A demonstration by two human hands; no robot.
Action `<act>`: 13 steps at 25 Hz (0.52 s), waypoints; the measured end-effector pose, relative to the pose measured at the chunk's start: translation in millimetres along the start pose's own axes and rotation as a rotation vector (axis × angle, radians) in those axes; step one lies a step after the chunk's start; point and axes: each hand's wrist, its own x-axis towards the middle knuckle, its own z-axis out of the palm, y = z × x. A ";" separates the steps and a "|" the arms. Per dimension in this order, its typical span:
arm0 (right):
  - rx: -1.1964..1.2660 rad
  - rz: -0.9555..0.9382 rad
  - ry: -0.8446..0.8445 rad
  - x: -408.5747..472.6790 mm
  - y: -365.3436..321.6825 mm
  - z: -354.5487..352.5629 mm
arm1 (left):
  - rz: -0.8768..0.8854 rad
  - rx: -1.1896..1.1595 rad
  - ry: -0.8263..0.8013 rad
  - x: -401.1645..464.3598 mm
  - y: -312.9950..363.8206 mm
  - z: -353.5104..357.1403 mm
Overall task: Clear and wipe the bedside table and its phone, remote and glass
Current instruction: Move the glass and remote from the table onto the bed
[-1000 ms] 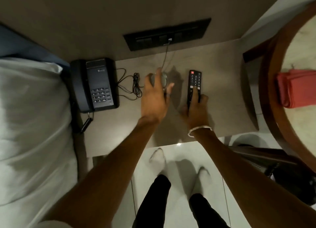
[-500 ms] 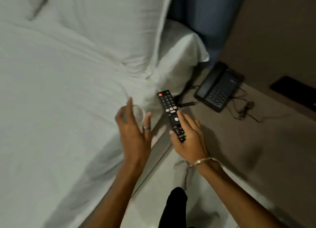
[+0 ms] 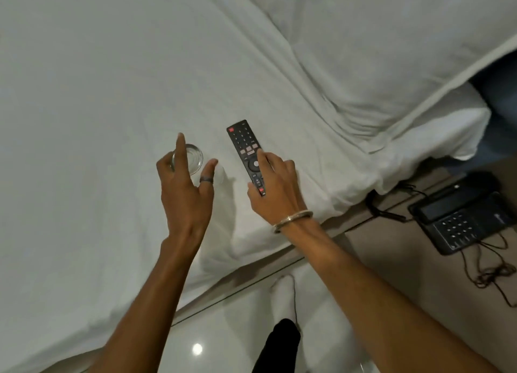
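Bedding fills most of the view: a white sheet (image 3: 98, 92) covers the bed, smooth on the left and creased toward the right, where a large pillow (image 3: 391, 36) lies at the head. The bed's edge runs on a slant from the lower left up toward the right, and below it shows glossy pale floor (image 3: 223, 339) with a bright spot of reflected light and the person's white-socked foot (image 3: 284, 297) close beside the bed edge. At the right the brown worktop (image 3: 391, 260) adjoins the bed corner; its near part is bare, while the black phone (image 3: 461, 221) sits near its far right side with its tangled cord (image 3: 492, 274) trailing just beside it.

The sheet is open and unoccupied left of the hands. The remote (image 3: 246, 154) is over the sheet, not far from the bed edge, buttons up, red button at its far end. The right hand (image 3: 275, 188), a bangle (image 3: 292, 220) on its wrist, grips the remote's near end, thumb on the buttons. The glass (image 3: 188, 160) is well apart from the remote on its left, mouth up; whether anything is in it cannot be told. The left hand (image 3: 186, 188), a ring on one finger, curls loosely around the glass with fingers partly spread, touching its rim.
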 end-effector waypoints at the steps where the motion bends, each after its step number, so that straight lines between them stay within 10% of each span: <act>1: -0.015 -0.016 -0.024 8.1 -1.6 8.5 | -0.008 0.002 0.001 2.6 -5.4 3.8; 9: -0.157 0.015 0.159 -0.2 17.7 5.5 | 0.246 0.277 0.249 -26.5 19.8 39.1; 13: -0.234 0.122 0.388 -42.8 87.4 -48.5 | 0.510 0.125 0.000 -76.5 73.2 98.3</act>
